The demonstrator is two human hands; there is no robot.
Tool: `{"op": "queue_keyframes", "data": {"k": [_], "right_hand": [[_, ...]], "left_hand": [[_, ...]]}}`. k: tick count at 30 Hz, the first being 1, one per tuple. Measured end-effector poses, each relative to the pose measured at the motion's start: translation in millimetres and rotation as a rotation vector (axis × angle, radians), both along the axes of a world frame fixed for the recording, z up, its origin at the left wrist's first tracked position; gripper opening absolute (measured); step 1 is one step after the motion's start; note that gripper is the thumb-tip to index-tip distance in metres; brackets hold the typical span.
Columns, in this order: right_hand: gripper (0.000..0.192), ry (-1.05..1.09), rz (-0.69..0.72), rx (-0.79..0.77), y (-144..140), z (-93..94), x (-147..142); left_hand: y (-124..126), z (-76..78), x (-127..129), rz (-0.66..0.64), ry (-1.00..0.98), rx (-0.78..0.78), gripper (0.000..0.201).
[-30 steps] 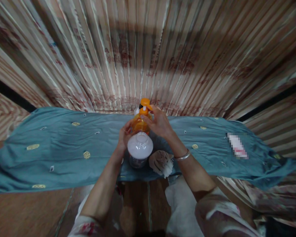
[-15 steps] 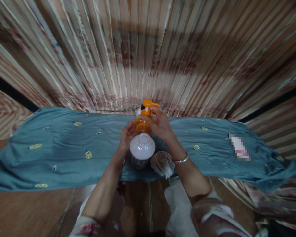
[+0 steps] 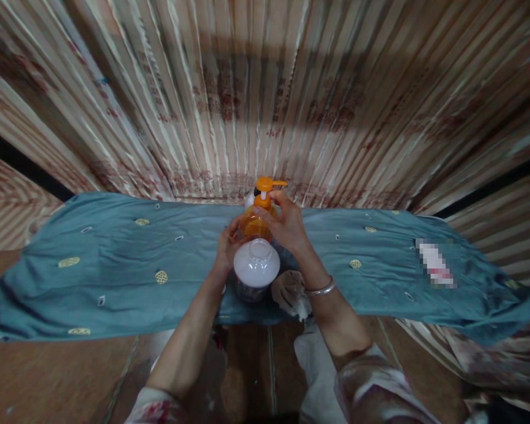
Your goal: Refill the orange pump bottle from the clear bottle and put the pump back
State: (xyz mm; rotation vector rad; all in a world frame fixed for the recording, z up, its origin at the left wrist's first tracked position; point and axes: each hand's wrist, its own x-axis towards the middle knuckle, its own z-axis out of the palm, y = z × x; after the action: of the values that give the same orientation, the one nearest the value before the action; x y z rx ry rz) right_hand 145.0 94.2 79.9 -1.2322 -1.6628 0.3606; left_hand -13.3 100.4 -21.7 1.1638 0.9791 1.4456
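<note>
Orange pump bottle [image 3: 253, 227] stands near the middle of the teal cloth [image 3: 115, 241], towards its far edge, between the two hands. On its left, the left hand [image 3: 225, 250] curves along the bottle's side; its fingers are bent against it, but part of them is hidden, so I cannot tell whether they truly grip. Nearer the person, a white domed cover [image 3: 257, 268] sits on a dark container [image 3: 252, 292] and hides the bottle's base. The orange pump head [image 3: 265, 184] has its spout pointing right. The right hand [image 3: 287, 224] has thumb and forefinger closed around the bottle's upper part, just below that head. A crumpled beige bundle [image 3: 289, 293] lies right of the container, close by the right forearm with its bracelet [image 3: 322, 288]. Well apart at far right is a blurred-out pale item [image 3: 436, 263].

With the right fingers so high, a sideways push could tip the bottle if the left hand only rests on it. Drawing it straight back would likely knock the cover off the container, and a low right forearm could drag the bundle over the near edge.
</note>
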Motion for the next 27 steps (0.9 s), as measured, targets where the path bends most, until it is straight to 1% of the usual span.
{"op": "queue_keyframes", "data": {"k": [2,3,4,8,10,12,16,18,19,21,23,25,27], "right_hand": [[0.024,-0.002,0.067,0.025,0.1,0.4,2.4],[0.025,-0.001,0.073,0.031,0.3,0.8,2.7],[0.027,0.001,0.055,0.029,0.5,1.2,2.3],[0.043,0.026,-0.100,-0.001,2.1,2.1,-2.8],[0.044,0.038,-0.120,-0.002,3.0,2.2,-3.7],[0.038,0.038,-0.086,0.002,3.6,2.7,-1.7],[0.020,0.003,0.089,-0.001,4.0,4.5,5.7],[0.023,0.004,0.127,-0.002,4.2,4.9,6.9],[0.028,0.009,0.107,-0.004,4.4,4.7,6.6],[0.041,0.012,0.018,-0.015,5.3,3.6,4.8],[0.049,0.006,-0.064,-0.021,6.6,1.9,3.2],[0.048,0.006,-0.088,-0.016,7.9,0.0,3.2],[0.042,0.010,-0.050,-0.008,8.6,-1.7,5.2]], "left_hand": [[0.0,1.4,0.6,-0.010,0.010,0.002,0.062],[0.1,2.4,0.9,-0.015,0.015,0.002,0.063],[0.1,3.2,1.2,-0.020,0.018,0.001,0.063],[0.1,5.2,3.2,-0.021,0.030,0.002,0.063],[-0.4,5.7,4.6,-0.011,0.031,0.014,0.063],[-1.1,6.4,5.6,-0.008,0.028,0.023,0.064],[-1.8,8.5,4.7,-0.017,0.025,0.007,0.063],[-1.6,9.3,3.6,-0.026,0.023,-0.008,0.062],[-1.3,9.5,3.2,-0.030,0.019,-0.014,0.061],[-0.9,9.6,2.9,-0.034,0.007,-0.021,0.061],[-0.6,9.3,3.0,-0.035,0.004,-0.018,0.061],[-0.6,8.7,3.3,-0.031,0.012,-0.011,0.062],[-0.4,7.6,3.6,-0.025,0.012,-0.004,0.064]]}}
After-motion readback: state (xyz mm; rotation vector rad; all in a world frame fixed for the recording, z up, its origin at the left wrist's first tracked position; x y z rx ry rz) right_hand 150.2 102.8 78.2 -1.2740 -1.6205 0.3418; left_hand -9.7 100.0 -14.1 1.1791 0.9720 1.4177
